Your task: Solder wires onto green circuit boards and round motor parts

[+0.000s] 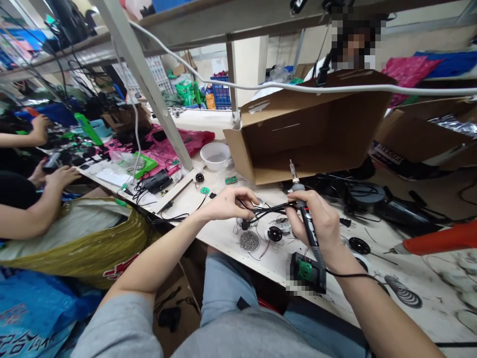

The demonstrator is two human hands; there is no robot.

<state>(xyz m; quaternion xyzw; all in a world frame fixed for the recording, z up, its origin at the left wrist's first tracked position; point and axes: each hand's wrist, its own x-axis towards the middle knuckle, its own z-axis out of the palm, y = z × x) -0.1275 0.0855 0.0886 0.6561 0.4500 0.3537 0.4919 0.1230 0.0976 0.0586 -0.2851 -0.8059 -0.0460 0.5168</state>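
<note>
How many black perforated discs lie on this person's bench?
3 visible: a disc near the white bowl, a second disc beside the metal bits, a third disc near the orange tool. Others may be hidden.

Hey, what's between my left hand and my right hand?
In the head view, black cable spans the stretch from your left hand to your right hand, above the table.

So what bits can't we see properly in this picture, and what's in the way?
All in the head view:
- Black cables: the part inside the left hand is hidden by its fingers.
- Pen-like tool: the right hand covers part of its handle.
- Orange-red tool: cut off by the right edge.
- Blue bag: cut off by the left edge.
- Grey bits in the round dish: too small to name.
</note>
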